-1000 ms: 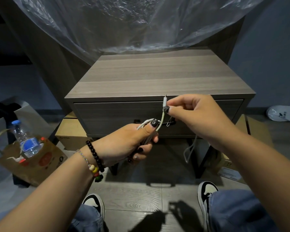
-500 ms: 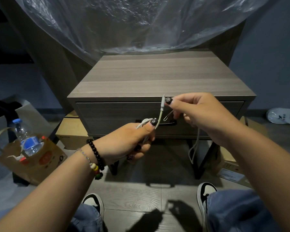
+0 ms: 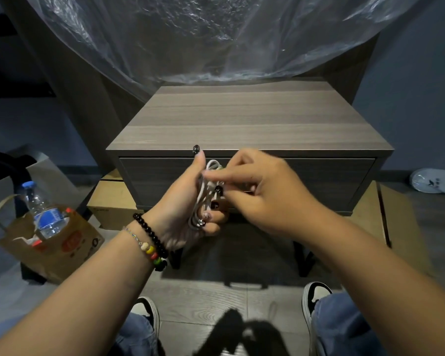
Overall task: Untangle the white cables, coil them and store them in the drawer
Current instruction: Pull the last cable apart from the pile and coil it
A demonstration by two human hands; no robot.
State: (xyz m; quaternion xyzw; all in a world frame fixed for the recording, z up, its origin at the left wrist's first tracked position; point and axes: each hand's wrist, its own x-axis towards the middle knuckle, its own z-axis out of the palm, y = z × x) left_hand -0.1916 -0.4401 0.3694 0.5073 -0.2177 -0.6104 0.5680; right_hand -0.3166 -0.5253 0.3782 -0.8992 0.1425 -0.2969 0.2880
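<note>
I see white cable [image 3: 205,194] bundled in loops just before closed drawer [image 3: 319,181]. Left hand [image 3: 183,204] curled around bundle, thumb raised. Right hand [image 3: 262,191] pinching strand beside it. Water bottle [image 3: 43,211] far left of drawer.

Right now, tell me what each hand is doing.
Left hand: closed around the coiled white cable.
Right hand: fingers pinching the same cable.

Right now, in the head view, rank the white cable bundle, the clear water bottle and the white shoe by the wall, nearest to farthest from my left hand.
1. White cable bundle: held in the left hand.
2. Clear water bottle: left, in a paper bag.
3. White shoe: far right, on the floor.
</note>
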